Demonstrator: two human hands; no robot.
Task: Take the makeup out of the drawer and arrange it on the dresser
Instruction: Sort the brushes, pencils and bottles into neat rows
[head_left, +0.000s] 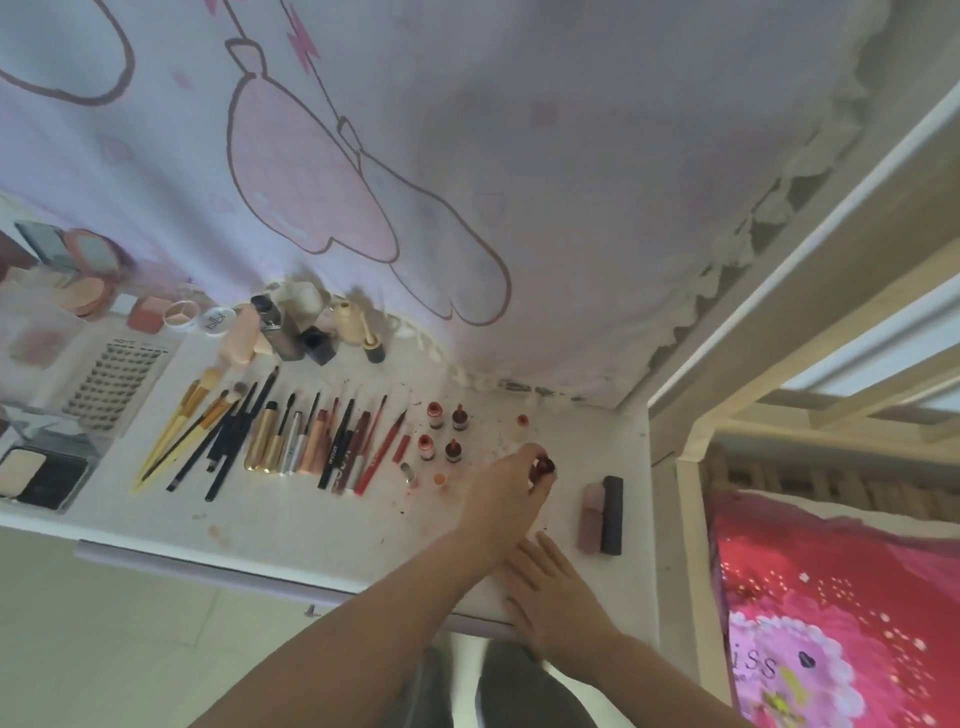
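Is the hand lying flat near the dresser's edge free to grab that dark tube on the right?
Probably yes: the right hand rests flat and empty, and bare dresser top lies between it and the dark tube.

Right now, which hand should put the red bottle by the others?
Left hand: its fingers pinch the red bottle, near the small bottles; the right hand rests flat on the dresser edge.

White tabletop (322, 519) – stained red near the small red bottles (444, 434) – carries a row of brushes and pencils (270, 436), compacts (44, 475) far left, two dark tubes (602, 512) right
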